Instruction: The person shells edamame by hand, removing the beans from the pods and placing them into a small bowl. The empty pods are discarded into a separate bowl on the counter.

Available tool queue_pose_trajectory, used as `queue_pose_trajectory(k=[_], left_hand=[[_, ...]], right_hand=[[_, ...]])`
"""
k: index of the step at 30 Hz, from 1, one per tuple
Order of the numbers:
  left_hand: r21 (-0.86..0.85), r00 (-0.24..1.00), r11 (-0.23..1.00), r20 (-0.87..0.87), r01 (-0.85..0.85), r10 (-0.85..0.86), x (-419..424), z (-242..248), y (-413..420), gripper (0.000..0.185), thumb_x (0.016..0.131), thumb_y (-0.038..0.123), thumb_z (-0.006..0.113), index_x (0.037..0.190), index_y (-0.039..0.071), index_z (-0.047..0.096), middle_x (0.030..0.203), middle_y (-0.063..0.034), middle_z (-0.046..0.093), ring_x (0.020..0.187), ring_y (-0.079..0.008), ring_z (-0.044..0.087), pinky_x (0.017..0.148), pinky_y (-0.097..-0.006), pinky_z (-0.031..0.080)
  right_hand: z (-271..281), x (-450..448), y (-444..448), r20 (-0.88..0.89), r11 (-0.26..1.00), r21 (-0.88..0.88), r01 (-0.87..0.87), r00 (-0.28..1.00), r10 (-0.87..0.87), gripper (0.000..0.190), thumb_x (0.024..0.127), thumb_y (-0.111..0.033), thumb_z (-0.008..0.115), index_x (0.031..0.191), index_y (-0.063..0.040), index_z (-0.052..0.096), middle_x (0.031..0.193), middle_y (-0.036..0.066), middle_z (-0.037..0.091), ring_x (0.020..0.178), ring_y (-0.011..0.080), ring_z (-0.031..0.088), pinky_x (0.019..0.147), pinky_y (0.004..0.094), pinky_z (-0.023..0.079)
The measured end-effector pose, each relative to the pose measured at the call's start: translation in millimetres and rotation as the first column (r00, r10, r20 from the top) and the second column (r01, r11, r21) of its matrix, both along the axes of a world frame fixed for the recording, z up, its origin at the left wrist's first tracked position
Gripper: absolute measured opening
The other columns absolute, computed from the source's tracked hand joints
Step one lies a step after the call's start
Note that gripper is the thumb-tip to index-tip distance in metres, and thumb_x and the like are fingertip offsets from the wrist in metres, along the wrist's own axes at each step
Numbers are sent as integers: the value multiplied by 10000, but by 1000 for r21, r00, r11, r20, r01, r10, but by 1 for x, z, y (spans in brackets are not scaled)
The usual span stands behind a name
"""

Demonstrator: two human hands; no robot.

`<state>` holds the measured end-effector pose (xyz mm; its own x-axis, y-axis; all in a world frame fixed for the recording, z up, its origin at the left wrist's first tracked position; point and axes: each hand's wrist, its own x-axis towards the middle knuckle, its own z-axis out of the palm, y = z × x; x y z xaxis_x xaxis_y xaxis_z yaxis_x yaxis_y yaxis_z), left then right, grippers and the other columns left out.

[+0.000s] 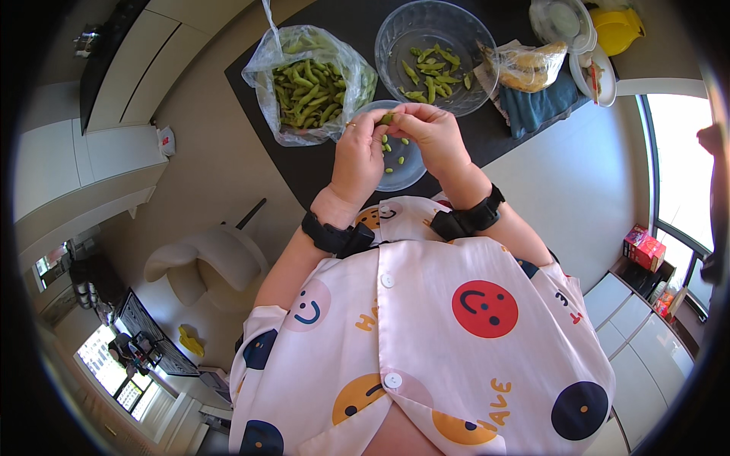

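Between the fingertips of both hands is a green soybean pod [387, 118], mostly covered by the fingers. My left hand [358, 157] pinches it from the left, and my right hand [442, 137] from the right. Below them sits a small translucent plastic bowl [401, 181] holding several shelled green beans [401, 160]; the hands hide part of its rim. A clear plastic bag [362, 71] full of whole pods [308, 94] stands open to the left. Beyond the hands, a large clear bowl [393, 37] contains several pods or husks [433, 71]; I cannot tell whether these are emptied.
These things stand on a dark table [291, 171]. At its right lie a plastic-wrapped food item [527, 65], a blue-green cloth [536, 111], a white dish [609, 71], clear plastic containers [562, 23] and a yellow container [619, 31]. A beige chair [205, 265] is off to the left.
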<state>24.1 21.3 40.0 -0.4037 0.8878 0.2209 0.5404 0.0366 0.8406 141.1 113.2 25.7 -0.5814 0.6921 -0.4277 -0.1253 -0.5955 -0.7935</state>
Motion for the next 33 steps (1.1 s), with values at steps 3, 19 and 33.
queue_pose_trajectory(k=[3,19,33], left_hand=[[6,1000,1000,13,6,-7,0,1,-1,170,917,18,541,1078,27,597,956,-169,634,872,-365,617,750,-404,500],[-18,999,999,40,31,-31,-8,-2,-5,185,896,63,617,1065,-7,646,862,-164,663,753,-334,643,664,-367,506],[-52,1000,999,27,12,-11,-12,-5,-12,190,885,50,636,1057,-14,684,843,-155,687,724,-260,654,659,-325,504]], right_hand=[[-2,0,0,-57,998,-61,-2,998,-1,180,850,-76,706,976,50,684,893,86,698,789,128,662,776,259,543],[10,5,-2,149,910,379,-168,982,119,161,883,-85,693,981,41,719,877,63,721,799,95,663,735,231,526],[16,2,-6,199,855,480,-199,973,114,153,856,-47,691,972,51,712,829,71,717,758,86,659,693,219,525]])
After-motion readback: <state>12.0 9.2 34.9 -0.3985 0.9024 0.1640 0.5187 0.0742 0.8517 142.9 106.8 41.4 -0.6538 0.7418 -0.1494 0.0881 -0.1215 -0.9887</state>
